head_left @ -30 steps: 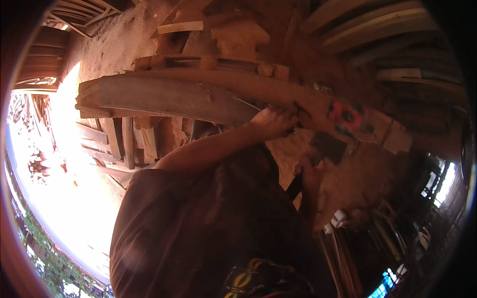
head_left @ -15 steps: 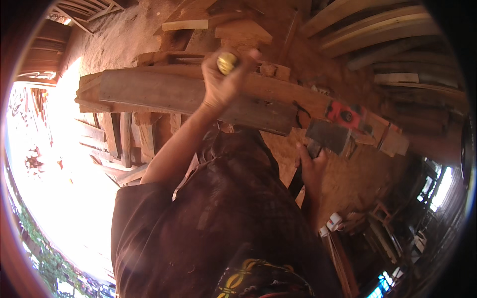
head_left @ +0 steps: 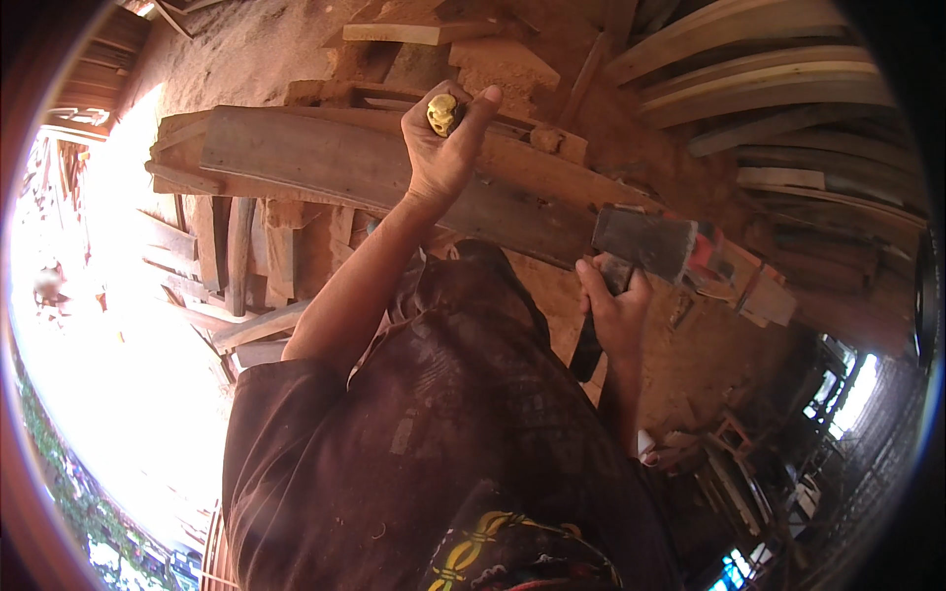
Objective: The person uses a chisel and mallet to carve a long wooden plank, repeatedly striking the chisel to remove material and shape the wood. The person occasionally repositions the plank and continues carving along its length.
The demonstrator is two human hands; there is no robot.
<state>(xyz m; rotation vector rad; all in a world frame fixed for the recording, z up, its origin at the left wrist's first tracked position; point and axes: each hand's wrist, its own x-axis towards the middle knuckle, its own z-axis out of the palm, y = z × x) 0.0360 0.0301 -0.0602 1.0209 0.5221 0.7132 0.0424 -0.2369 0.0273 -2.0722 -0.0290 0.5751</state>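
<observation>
My left hand (head_left: 440,148) is closed round a tool with a yellow-and-black handle (head_left: 442,113). I see that handle end-on, so its lower part is hidden. It stands over a long dark plank (head_left: 305,158) on the bench. Toward the right, my right hand (head_left: 618,305) grips the black handle of a hatchet (head_left: 645,242) just below its broad, dark metal head. The rest of the handle points down toward my body. Partly behind the hatchet head lies a red tool (head_left: 711,258) whose kind I cannot make out.
Wood blocks (head_left: 764,295) sit at the bench's right end. Sawdust-covered offcuts (head_left: 503,64) lie beyond it. Long boards (head_left: 759,84) are stacked at the far right, and upright wood pieces (head_left: 239,251) stand below the bench on the left.
The hatchet and my right hand have moved slightly up and left in view, covering more of the red tool. My left hand has shifted slightly upward, still gripping the yellow-and-black handle.
</observation>
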